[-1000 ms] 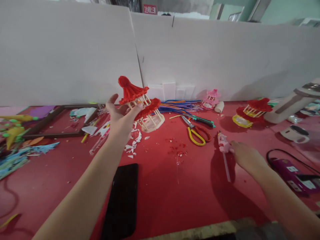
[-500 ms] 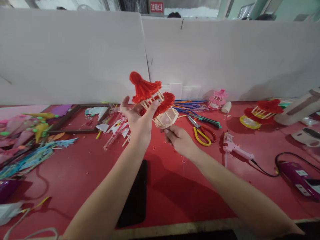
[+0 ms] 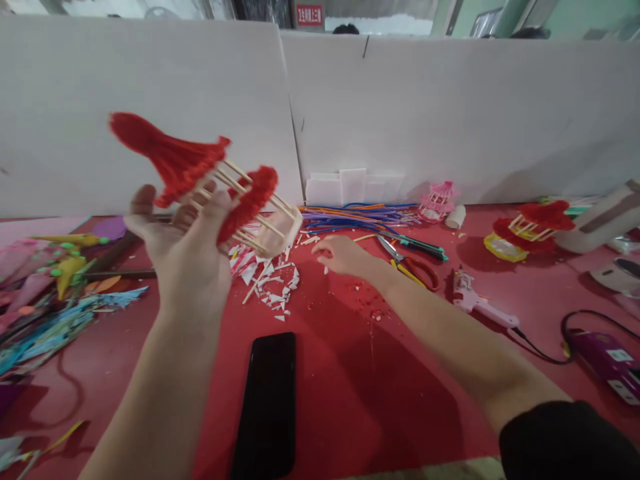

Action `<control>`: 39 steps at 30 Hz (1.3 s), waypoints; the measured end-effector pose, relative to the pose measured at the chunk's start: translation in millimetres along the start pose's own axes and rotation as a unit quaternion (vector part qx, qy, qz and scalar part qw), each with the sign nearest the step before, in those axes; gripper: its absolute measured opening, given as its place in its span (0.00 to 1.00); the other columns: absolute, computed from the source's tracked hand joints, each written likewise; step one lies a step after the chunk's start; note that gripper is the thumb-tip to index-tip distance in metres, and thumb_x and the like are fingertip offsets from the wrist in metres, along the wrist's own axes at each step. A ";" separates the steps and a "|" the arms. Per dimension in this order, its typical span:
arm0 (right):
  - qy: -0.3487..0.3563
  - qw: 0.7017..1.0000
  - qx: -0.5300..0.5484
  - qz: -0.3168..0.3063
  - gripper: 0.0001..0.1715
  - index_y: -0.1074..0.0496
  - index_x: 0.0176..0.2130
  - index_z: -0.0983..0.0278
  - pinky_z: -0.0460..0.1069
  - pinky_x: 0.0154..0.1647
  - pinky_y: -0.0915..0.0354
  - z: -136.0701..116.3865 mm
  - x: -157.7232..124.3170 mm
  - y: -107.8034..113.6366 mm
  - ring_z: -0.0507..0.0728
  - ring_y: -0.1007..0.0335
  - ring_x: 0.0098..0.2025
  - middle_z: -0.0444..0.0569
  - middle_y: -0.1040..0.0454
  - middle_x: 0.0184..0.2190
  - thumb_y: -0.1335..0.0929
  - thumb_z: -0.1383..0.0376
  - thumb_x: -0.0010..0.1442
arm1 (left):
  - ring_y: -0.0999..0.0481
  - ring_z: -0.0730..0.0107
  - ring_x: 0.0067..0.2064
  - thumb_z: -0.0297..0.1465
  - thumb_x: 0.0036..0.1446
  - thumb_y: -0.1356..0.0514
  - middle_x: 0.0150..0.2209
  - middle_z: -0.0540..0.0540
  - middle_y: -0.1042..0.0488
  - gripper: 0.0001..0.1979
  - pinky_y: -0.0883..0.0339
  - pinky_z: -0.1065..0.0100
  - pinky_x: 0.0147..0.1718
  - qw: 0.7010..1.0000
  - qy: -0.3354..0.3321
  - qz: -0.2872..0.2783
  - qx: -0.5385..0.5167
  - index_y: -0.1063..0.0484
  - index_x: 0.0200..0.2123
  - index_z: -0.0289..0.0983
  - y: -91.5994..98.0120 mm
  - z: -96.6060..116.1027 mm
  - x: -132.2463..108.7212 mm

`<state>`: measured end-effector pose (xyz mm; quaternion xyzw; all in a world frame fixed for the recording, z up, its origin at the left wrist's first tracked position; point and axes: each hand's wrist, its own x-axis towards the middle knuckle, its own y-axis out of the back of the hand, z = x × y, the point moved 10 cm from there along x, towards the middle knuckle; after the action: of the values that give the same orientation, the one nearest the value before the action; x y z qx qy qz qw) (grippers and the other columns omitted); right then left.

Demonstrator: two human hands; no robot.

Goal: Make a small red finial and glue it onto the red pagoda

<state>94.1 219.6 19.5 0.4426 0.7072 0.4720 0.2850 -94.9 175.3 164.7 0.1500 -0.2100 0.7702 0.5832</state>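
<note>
My left hand (image 3: 185, 250) is closed around the upper part of a small pavilion model (image 3: 253, 200), raised at the left and tilted, its pointed top towards the upper left. It has two red fuzzy roof tiers, thin wooden posts and a pale many-sided base. My right hand (image 3: 345, 255) is low over the red table, right of the base and apart from it. Its fingers are curled in a pinch; whatever may be between them is hidden. White paper scraps (image 3: 277, 290) lie to its left, beneath the model.
A black phone (image 3: 267, 400) lies in front. Pipe cleaners (image 3: 365, 217), scissors (image 3: 413, 270), a cutter knife (image 3: 420, 247) and a pink glue gun (image 3: 480, 303) with its cord are on the right. Two more pavilion models stand behind: pink (image 3: 437, 201) and red-yellow (image 3: 530, 227). A white partition (image 3: 450, 113) closes the back.
My left hand has carried the pavilion model left and tilted it further. My right hand has let go of its base and lowered towards the table. The scraps and phone are more exposed.
</note>
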 end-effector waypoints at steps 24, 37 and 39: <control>0.098 0.994 -0.032 0.045 0.19 0.29 0.53 0.66 0.57 0.49 0.27 7.5 90.4 19.5 0.57 0.26 0.48 0.52 0.25 0.50 0.32 0.58 0.67 | 0.26 0.50 0.59 0.36 0.46 0.26 0.60 0.39 0.33 0.41 0.27 0.49 0.54 0.969 0.155 -0.192 0.027 0.46 0.59 0.46 -38.2 -89.9 -87.3; 0.061 0.873 0.318 0.366 0.04 0.26 0.39 0.62 0.46 0.36 0.26 -9.0 -118.4 154.1 0.51 0.22 0.34 0.43 0.20 0.31 0.31 0.64 0.64 | 0.27 0.42 0.58 0.34 0.49 0.31 0.56 0.35 0.29 0.36 0.31 0.42 0.54 0.903 -0.089 -0.191 0.375 0.41 0.60 0.40 -74.4 12.6 -78.1; 0.060 0.869 0.279 0.404 0.03 0.25 0.39 0.60 0.45 0.33 0.26 -30.0 -145.2 157.2 0.50 0.21 0.33 0.42 0.20 0.31 0.31 0.66 0.64 | 0.27 0.40 0.57 0.32 0.50 0.31 0.55 0.34 0.29 0.36 0.31 0.42 0.53 0.894 -0.128 -0.174 0.392 0.41 0.60 0.39 -81.4 27.5 -80.1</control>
<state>190.2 102.8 173.7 0.7216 0.5846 0.3548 -0.1081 4.9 113.5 162.5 0.4977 0.0651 0.6506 0.5700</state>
